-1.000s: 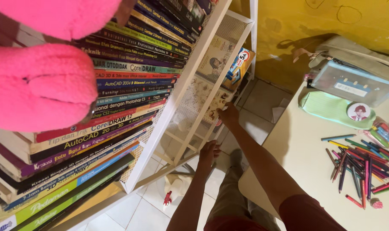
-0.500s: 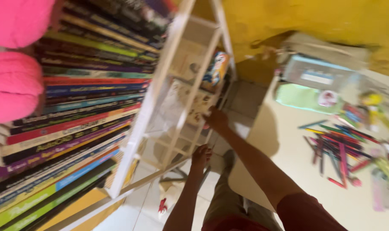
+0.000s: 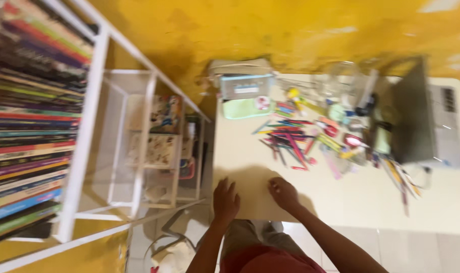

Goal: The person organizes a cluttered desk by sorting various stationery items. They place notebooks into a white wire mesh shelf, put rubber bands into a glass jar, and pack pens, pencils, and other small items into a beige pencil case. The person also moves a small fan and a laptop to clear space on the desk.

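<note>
Both hands empty, fingers loosely spread – left hand and right hand rest on near edge of table. Pens heaped just beyond, toward far right – careless sweep could likely roll them off.

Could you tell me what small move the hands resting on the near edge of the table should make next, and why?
Probably reach the right hand forward to the scattered coloured pencils. Both it and the left hand lie empty on a bare part of the pale table, and the pencils are the closest loose things ahead.
</note>
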